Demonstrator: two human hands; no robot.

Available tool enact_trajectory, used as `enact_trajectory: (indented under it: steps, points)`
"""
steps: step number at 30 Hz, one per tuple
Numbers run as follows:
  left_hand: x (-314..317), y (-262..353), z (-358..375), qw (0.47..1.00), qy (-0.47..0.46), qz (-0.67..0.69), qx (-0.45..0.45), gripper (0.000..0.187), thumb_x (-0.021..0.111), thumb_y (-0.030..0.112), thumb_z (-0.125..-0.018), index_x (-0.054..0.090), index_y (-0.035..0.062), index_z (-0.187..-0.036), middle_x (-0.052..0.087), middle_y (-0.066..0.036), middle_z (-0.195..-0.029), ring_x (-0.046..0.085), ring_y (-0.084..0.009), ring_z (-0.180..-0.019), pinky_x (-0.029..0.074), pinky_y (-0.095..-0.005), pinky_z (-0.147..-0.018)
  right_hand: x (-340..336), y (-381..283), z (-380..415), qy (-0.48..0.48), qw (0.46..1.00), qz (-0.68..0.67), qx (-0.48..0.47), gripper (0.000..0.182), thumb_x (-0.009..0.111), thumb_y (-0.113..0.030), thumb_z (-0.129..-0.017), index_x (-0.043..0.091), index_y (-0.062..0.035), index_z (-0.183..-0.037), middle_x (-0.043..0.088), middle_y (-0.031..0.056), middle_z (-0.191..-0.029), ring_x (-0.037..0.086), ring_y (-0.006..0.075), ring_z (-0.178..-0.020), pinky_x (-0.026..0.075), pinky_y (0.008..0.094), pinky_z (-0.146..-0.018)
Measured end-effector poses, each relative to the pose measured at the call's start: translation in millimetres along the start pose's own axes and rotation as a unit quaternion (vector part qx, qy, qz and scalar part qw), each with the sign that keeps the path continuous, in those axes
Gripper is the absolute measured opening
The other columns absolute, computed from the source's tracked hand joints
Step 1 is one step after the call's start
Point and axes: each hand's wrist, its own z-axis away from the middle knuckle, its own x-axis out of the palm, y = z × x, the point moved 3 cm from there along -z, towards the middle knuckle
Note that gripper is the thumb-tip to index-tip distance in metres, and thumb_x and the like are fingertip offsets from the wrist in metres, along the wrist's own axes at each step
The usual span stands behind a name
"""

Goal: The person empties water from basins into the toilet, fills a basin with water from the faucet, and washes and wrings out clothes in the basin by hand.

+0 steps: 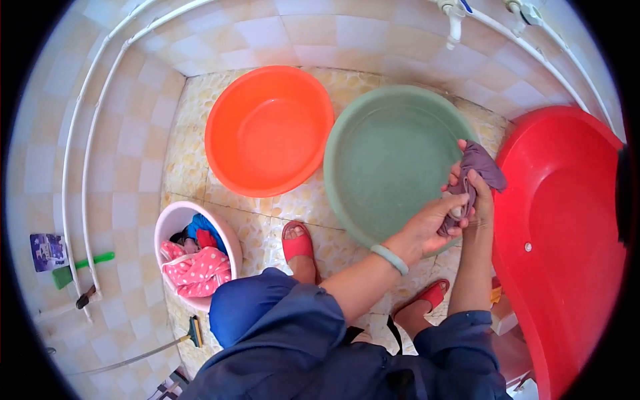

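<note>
A bunched mauve cloth (481,165) is held in both hands above the right rim of a large green basin (337,193). My left hand (427,223), with a pale bangle at its wrist, closes around the cloth's lower end. Higher up, my right hand (483,197) grips the same cloth, its fingers wrapped behind the folds. The cloth's loose top flops to the right, near the red tub. Inside the green basin there seems to be clear water.
An orange basin (220,163) stands left of the green one. A pink bucket (233,240) holds clothes, including a polka-dot piece (197,272). To the right is a red tub (547,247). A tap (455,27) and white pipes run along the tiled wall. A squeegee (194,331) lies lower left.
</note>
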Motion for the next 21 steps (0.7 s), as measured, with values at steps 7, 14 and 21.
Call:
enact_trajectory:
  steps: [7, 14, 21]
  points:
    - [-18.9, 15.0, -18.3, 0.928, 0.021, -0.365, 0.072, 0.023, 0.070, 0.015, -0.076, 0.057, 0.0072, -0.093, 0.058, -0.004, -0.079, 0.053, -0.0100, -0.063, 0.039, -0.0287, -0.048, 3.7, -8.1, -20.4, 0.026, 0.972, 0.212, 0.103, 0.046, 0.061, -0.014, -0.085, 0.050, -0.0047, -0.128, 0.054, 0.0026, -0.084, 0.055, 0.0120, -0.069, 0.050, 0.0312, -0.066]
    - [-38.8, 20.3, -20.8, 0.673, 0.240, -0.644, 0.274, 0.038, 0.070, 0.016, -0.073, 0.050, -0.0017, -0.100, 0.065, -0.022, -0.086, 0.063, -0.0383, -0.080, 0.049, -0.0465, -0.066, -9.1, 27.8, -27.8, 0.128, 0.904, 0.406, -0.031, 0.034, 0.060, -0.013, -0.088, 0.056, -0.0035, -0.121, 0.057, 0.0021, -0.102, 0.051, 0.0120, -0.092, 0.042, 0.0266, -0.081]
    - [-77.9, 18.5, -16.8, 0.613, 0.240, -0.722, 0.213, 0.034, 0.065, 0.015, -0.080, 0.044, -0.0007, -0.102, 0.063, -0.026, -0.083, 0.060, -0.0457, -0.080, 0.048, -0.0516, -0.067, -30.0, 80.8, -15.4, 0.272, 0.895, 0.350, -0.051, 0.023, 0.057, -0.008, -0.088, 0.058, -0.0044, -0.110, 0.054, 0.0000, -0.084, 0.047, 0.0096, -0.060, 0.042, 0.0275, -0.054]
